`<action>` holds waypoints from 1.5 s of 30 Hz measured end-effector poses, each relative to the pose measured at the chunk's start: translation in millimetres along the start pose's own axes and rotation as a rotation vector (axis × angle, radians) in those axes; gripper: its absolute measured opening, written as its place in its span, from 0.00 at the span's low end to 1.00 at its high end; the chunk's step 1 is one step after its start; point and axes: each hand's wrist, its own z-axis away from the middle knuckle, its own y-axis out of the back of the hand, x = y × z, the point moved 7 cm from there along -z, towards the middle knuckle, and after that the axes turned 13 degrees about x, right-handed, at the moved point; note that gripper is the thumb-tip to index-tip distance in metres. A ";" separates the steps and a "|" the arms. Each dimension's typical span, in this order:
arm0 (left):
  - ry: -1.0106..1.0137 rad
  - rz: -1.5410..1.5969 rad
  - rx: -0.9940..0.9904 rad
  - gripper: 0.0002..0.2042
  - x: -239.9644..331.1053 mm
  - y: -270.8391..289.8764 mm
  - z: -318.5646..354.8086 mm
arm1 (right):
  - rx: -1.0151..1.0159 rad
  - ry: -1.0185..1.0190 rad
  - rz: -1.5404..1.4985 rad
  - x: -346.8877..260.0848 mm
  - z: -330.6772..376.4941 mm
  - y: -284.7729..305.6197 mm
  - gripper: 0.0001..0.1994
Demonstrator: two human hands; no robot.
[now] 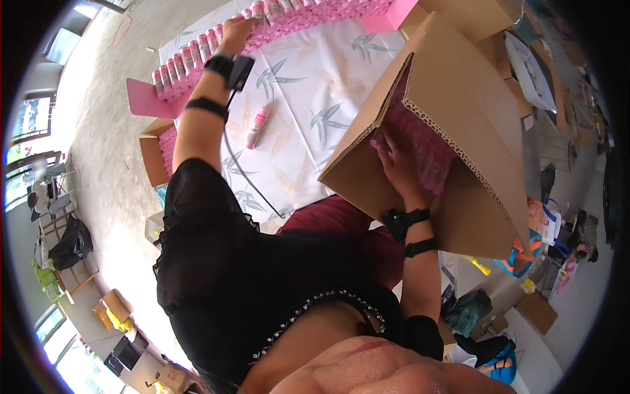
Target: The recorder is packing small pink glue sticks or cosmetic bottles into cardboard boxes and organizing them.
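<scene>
My left hand (237,33) reaches to the row of pink-and-white bottles (187,59) at the far edge of the table. Its fingers are bent down among the bottles and hide whatever is in them. On the right, my right hand (399,164) is inside a tilted cardboard box (466,85), fingers curled. Something small and pink shows at its fingertips, too shaded to name. Beside that hand, pink bundled items (430,154) line the box's inner wall. A single pink bottle (257,128) lies on the white leaf-patterned tablecloth (305,85) between my arms.
Pink trays (152,98) packed with pink items run along the table's far side. An open carton (152,154) with pink contents stands at the table's left. A black cable (246,174) trails from my left wrist. Bags (518,259) and other clutter lie at right.
</scene>
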 end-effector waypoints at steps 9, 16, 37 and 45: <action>-0.250 -0.341 -0.001 0.25 -68.1 122.8 216.9 | 0.077 0.176 0.067 -11.6 -7.5 6.7 0.21; -0.192 -0.342 0.077 0.18 -98.8 132.0 273.3 | -0.005 0.087 0.005 -8.9 -5.8 5.1 0.20; -0.484 -0.559 0.167 0.22 -78.0 119.7 306.7 | 0.045 0.120 0.033 -6.9 -4.0 8.3 0.21; -0.676 -0.946 0.185 0.37 -80.4 74.6 325.8 | 0.028 0.109 0.025 -19.8 -8.0 11.2 0.21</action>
